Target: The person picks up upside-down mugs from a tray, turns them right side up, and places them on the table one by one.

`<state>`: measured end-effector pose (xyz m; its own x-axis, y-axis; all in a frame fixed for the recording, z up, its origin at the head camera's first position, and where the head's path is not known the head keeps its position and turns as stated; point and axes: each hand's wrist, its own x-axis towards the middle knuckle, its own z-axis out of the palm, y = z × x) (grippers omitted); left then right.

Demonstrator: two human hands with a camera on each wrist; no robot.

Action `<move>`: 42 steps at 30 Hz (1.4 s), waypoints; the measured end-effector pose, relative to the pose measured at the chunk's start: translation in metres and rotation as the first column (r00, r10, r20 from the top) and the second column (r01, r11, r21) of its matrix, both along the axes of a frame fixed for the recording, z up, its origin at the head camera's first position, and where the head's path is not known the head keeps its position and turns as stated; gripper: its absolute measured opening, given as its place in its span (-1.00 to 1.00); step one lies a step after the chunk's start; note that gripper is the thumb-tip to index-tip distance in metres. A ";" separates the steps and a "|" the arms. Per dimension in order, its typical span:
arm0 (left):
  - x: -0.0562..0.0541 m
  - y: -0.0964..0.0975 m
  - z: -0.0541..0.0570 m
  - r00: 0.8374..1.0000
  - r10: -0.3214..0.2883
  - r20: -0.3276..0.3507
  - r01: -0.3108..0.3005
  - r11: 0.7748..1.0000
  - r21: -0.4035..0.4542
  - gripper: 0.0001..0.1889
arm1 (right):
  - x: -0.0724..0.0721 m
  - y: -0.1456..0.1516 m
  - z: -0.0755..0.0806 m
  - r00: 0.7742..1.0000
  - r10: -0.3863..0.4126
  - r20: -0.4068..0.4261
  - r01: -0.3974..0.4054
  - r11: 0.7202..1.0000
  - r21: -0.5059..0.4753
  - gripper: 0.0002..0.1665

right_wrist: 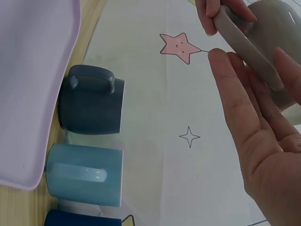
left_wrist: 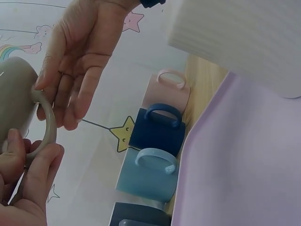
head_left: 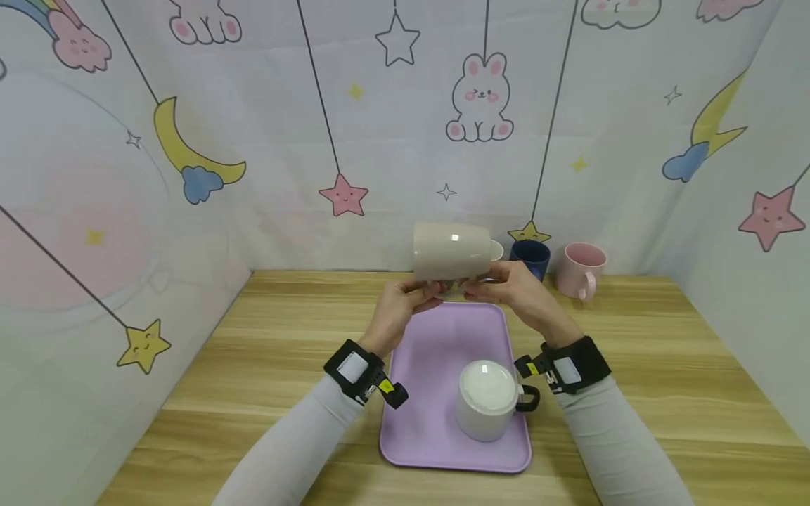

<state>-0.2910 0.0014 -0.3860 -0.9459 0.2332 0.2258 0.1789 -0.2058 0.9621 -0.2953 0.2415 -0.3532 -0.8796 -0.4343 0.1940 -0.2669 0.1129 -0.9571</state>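
Observation:
A cream mug (head_left: 449,249), tipped on its side, is held up over the far end of the purple tray (head_left: 418,429). My left hand (head_left: 394,309) pinches the mug's handle (left_wrist: 50,122) between thumb and fingers, as the left wrist view shows. Around the other end of that handle my right hand (head_left: 522,299) holds with its thumb and fairly straight fingers, the thumb tip right at the handle's root. A white mug (head_left: 484,404) stands upside down on the tray's near right part, its black handle (head_left: 528,398) pointing right.
Along the back wall stand a pink mug (head_left: 581,270), a dark blue mug (head_left: 531,256), a light blue mug (right_wrist: 84,174) and a dark grey mug (right_wrist: 91,106). A patterned cloth (head_left: 285,140) encloses the wooden table (head_left: 272,393).

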 end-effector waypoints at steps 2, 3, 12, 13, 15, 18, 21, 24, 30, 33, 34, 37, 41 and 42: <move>-0.001 -0.001 0.001 1.000 0.015 0.003 -0.015 1.000 -0.004 -0.71 | -0.001 0.004 -0.001 1.000 -0.006 -0.010 0.007 0.999 0.042 -0.52; -0.001 -0.002 0.002 1.000 0.023 0.005 -0.023 1.000 -0.003 -0.71 | -0.002 0.006 -0.001 1.000 -0.016 -0.015 0.017 0.998 0.068 -0.53; -0.003 -0.013 0.002 0.997 0.076 0.021 -0.075 0.996 -0.036 -0.68 | -0.009 0.021 -0.009 0.995 -0.095 -0.002 0.092 0.952 0.293 -0.54; -0.003 -0.015 0.003 0.996 0.084 0.020 -0.083 0.996 -0.044 -0.67 | -0.010 0.022 -0.010 0.994 -0.113 0.007 0.105 0.944 0.314 -0.55; -0.003 -0.018 0.003 0.995 0.098 0.022 -0.097 0.994 -0.055 -0.66 | -0.012 0.025 -0.012 0.988 -0.151 0.019 0.133 0.920 0.368 -0.56; -0.003 -0.021 0.003 0.993 0.113 0.027 -0.112 0.992 -0.054 -0.66 | -0.014 0.029 -0.017 0.981 -0.190 0.040 0.154 0.887 0.435 -0.53; -0.004 -0.024 0.002 0.992 0.124 0.034 -0.123 0.991 -0.051 -0.66 | -0.015 0.033 -0.021 0.975 -0.213 0.059 0.162 0.868 0.469 -0.51; -0.004 -0.027 0.001 0.990 0.138 0.036 -0.136 0.990 -0.047 -0.66 | -0.016 0.036 -0.025 0.969 -0.226 0.096 0.153 0.862 0.484 -0.50; -0.006 -0.035 -0.002 0.981 0.192 0.034 -0.191 0.981 -0.020 -0.67 | -0.020 0.035 -0.038 0.954 -0.237 0.183 0.104 0.835 0.540 -0.43; -0.009 -0.040 -0.003 0.974 0.224 0.033 -0.224 0.975 -0.006 -0.70 | -0.023 0.034 -0.046 0.940 -0.250 0.231 0.079 0.821 0.565 -0.41; -0.010 -0.041 -0.003 0.971 0.235 0.035 -0.235 0.972 0.001 -0.71 | -0.024 0.033 -0.048 0.933 -0.253 0.256 0.067 0.821 0.567 -0.41; -0.012 -0.044 -0.003 0.963 0.268 0.037 -0.269 0.963 0.008 -0.71 | -0.025 0.033 -0.056 0.917 -0.252 0.309 0.039 0.828 0.560 -0.39; -0.014 -0.048 -0.003 0.954 0.296 0.046 -0.297 0.955 0.019 -0.71 | -0.027 0.033 -0.066 0.904 -0.253 0.346 0.035 0.848 0.529 -0.33; -0.015 -0.048 -0.003 0.952 0.302 0.049 -0.304 0.953 0.022 -0.71 | -0.028 0.034 -0.068 0.902 -0.255 0.349 0.038 0.851 0.524 -0.31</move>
